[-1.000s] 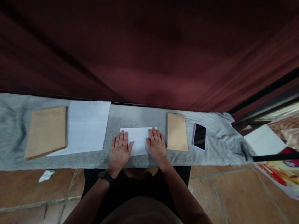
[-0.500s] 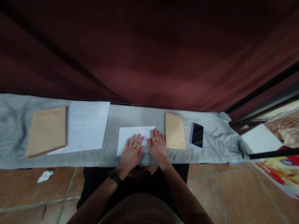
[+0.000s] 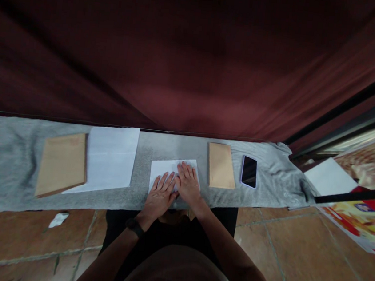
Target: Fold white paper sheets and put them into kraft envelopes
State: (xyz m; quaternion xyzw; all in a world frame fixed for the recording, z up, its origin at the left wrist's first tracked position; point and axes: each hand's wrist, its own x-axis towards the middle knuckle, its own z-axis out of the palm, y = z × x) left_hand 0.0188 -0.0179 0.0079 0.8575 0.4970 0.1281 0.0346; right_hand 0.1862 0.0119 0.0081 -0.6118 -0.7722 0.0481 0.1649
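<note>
A white sheet of paper, which looks folded, lies on the grey cloth in front of me. Flat on its lower left part rests my left hand, fingers spread. My right hand lies open on the paper's right half, its thumb side close to the left hand. Both hands hide much of the sheet's lower edge. To the right of the paper is a brown envelope, apart from my hand.
Left on the grey cloth are a stack of brown envelopes and larger white paper partly beneath it. A phone lies at right. Behind hangs a dark red curtain. A crumpled white scrap is on the tiled floor.
My right hand has slid left over the paper, nearer my left hand. The left hand has shifted slightly left and down. The view has moved a little.
</note>
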